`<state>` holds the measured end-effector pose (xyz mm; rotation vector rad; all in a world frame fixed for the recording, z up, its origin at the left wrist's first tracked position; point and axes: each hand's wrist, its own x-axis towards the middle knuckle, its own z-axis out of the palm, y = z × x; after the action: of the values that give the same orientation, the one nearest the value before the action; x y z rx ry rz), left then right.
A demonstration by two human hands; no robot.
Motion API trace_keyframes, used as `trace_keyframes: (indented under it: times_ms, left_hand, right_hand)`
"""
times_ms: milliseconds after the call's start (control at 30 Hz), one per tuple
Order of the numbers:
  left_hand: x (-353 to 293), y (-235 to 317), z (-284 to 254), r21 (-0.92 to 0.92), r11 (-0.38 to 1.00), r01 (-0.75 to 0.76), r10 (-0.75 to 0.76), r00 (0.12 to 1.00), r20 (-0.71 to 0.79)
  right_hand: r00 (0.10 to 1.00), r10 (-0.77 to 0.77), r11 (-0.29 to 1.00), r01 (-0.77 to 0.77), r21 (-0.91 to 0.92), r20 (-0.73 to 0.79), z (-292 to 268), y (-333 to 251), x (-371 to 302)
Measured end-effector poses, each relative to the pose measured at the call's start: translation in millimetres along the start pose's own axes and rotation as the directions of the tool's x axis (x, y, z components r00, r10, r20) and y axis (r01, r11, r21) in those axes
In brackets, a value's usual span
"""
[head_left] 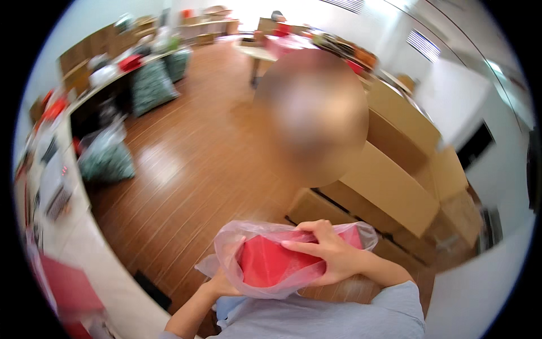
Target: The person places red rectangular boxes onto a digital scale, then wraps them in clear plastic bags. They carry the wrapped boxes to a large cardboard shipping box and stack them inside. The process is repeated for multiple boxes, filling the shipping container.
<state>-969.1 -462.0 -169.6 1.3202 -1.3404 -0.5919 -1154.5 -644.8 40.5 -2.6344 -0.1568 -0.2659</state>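
Shows, at lower center of the frame, a red item (pixel 268 263) inside a translucent plastic bag (pixel 226 240), held above the wood-plank floor (pixel 186 209) and close in front of a pale grey shirt (pixel 316 319). Includes 2 bare hands, set apart on opposite sides of the bag, both clamped on it. Places the left hand (pixel 224 282) at the bag's left side, partly veiled by film; places the right hand (pixel 336 257) at right of center, with thumb stretched leftward across the red item and index finger bent near the bag's upper rim. Extends the bag past the right hand, with more red visible through the film there.

Presents at right an open cardboard box (pixel 389 186), flaps spread, above further cardboard. Runs along the left edge a pale curved tabletop (pixel 73 237), bearing a flat red piece (pixel 70 285) at lower left. Features, at upper left, a bulging green sack (pixel 152 87) and, below, a clear bag of greenish contents (pixel 107 161), both on the floor.
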Motion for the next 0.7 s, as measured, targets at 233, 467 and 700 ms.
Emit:
trace_keyframes:
  times_ms: [233, 467, 700]
  left_hand:
    - [275, 127, 132, 0.024, 0.724, -0.689, 0.655, 0.698, 0.289]
    - [458, 250, 247, -0.025, 0.283, -0.959, 0.938, 0.272, 0.214]
    - [593, 251, 333, -0.209, 0.202, -0.957, 0.977, 0.183, 0.111]
  right_hand:
    - [0.87, 0.143, 0.952, -0.251, -0.173, -0.472, -145, 68, -201]
    - [0.64, 0.051, 0.804, -0.481, -0.348, -0.766, -264, 97, -327]
    - [0.422, 0.114, 0.544, -0.784, -0.299, -0.899, -342, 154, -386]
